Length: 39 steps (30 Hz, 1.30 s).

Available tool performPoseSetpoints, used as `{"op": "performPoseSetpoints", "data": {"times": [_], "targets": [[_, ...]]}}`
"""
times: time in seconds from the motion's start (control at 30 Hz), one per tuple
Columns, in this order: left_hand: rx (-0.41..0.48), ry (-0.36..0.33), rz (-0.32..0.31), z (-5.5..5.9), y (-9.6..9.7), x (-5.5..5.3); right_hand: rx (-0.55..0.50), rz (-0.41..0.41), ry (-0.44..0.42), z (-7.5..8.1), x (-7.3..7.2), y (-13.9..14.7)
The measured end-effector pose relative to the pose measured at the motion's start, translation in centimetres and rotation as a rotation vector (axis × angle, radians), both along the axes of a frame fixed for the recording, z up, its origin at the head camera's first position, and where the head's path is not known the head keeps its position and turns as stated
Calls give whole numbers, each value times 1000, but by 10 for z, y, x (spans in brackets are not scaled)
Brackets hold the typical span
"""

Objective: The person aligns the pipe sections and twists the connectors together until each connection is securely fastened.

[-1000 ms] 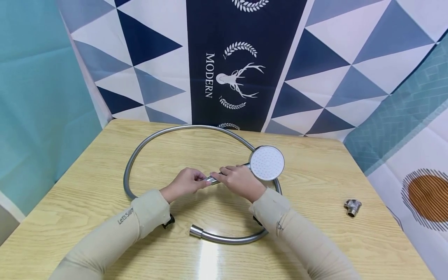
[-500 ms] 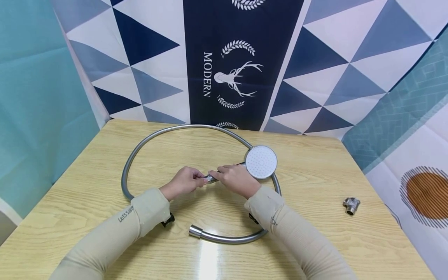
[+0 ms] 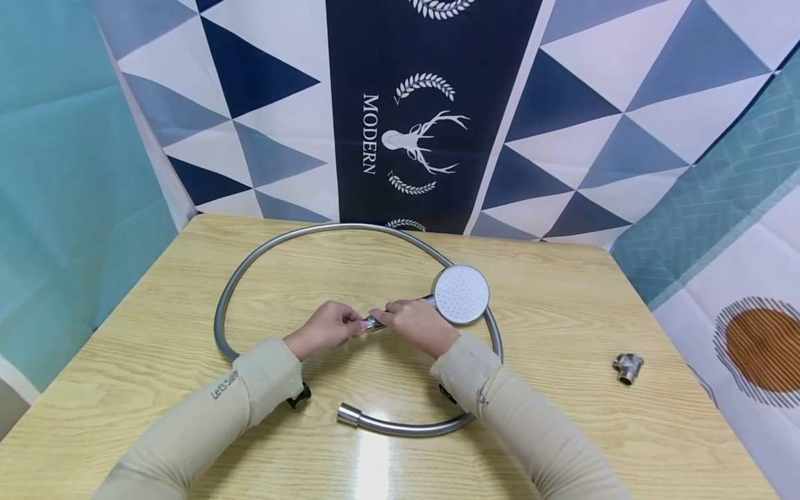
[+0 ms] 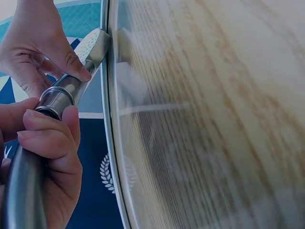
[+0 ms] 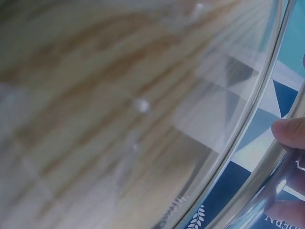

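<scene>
Near the middle of the table, my left hand point(image 3: 331, 325) pinches the end of a grey metal shower hose point(image 4: 26, 186) at its fitting. My right hand point(image 3: 420, 323) grips the chrome handle of a hand shower point(image 3: 462, 295), whose round white spray face is turned up. In the left wrist view, the handle's ringed end point(image 4: 56, 99) meets the hose end between the fingers of both hands; fingers partly cover the joint. The right wrist view catches only some of the right hand's fingers point(image 5: 290, 132) on shiny chrome.
The hose loops across the wooden table point(image 3: 556, 430), and its loose end with a metal nut point(image 3: 349, 414) lies near the front. A small chrome tee-shaped fitting point(image 3: 628, 367) rests at the right. Patterned cloth point(image 3: 412, 139) hangs behind the table.
The shower head and my right hand have moved left, and the spray face has shifted slightly lower lately. My left hand stays almost in place at the joint.
</scene>
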State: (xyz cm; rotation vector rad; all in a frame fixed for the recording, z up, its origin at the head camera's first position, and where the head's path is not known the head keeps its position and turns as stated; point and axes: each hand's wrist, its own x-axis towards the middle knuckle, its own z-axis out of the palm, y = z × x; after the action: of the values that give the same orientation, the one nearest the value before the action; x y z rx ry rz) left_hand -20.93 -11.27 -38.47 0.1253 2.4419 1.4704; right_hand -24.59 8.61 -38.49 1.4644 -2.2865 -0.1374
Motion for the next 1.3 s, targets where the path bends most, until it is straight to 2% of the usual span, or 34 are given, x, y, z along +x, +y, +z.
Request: {"op": "performPoseSetpoints", "data": {"times": [0.13,0.23,0.43,0.53,0.8,0.97,1.1,1.3], "targets": [[-38,3,-12,-4,-3,0,42,-10,-14,-1,2,-4],[-65,8,-44,-8,-6,0,69,-25,-43,-2,2,-7],[-15,-40,-85,-14,-7,-1,128,-69,-108,0,2,-14],[-33,-28,-114,-15,-7,-3,154,-90,-138,1,1,-15],[-248,67,-204,-15,-2,-5,215,-92,-211,2,0,-16],[-326,113,-258,-12,-3,-6,238,-77,-218,1,-1,-16],[-370,112,-259,-10,-3,-8,257,-86,-244,3,-2,-16],[-471,120,-236,-8,-6,-11,247,-127,-400,14,-4,-13]]}}
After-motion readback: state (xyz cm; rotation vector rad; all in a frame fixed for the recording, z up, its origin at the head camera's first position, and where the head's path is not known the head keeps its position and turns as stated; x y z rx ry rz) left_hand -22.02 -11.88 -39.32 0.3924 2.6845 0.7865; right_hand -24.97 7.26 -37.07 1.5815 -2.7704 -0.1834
